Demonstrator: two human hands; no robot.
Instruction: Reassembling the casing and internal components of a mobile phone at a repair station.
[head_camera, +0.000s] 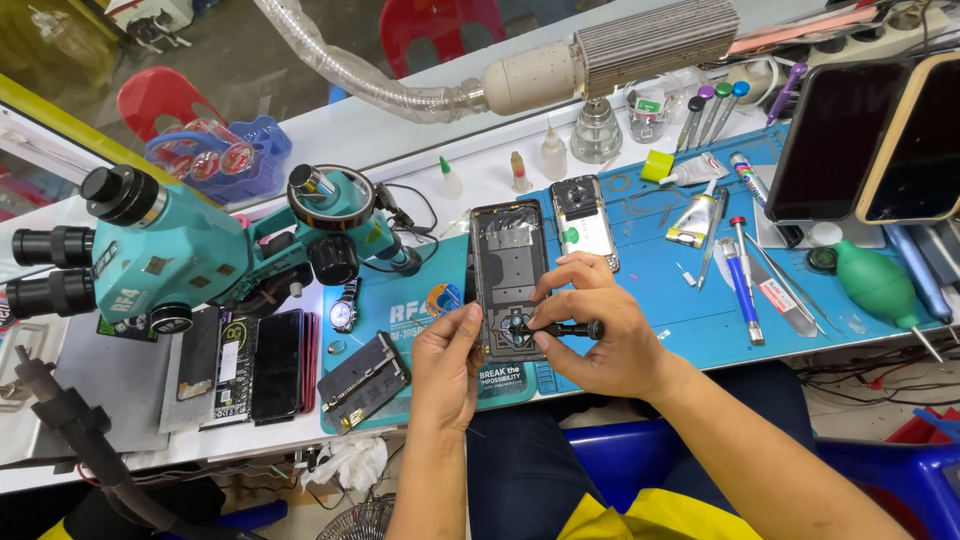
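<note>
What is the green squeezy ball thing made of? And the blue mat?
The green bulb blower looks like soft matte rubber: rounded, dull, no hard shine. The blue mat seems to be silicone or rubber, lying flat with moulded markings and a slight sheen.

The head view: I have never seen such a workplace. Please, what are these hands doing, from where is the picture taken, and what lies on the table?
The camera sits on the person's head and looks down at a repair bench. The left hand steadies an opened phone, its back cover off, on a blue work mat. The right hand holds a small black screwdriver with its tip at the phone's lower part. Left of them stands a teal microscope. On the right lie a green air blower, tweezers and glue tubes.
</note>
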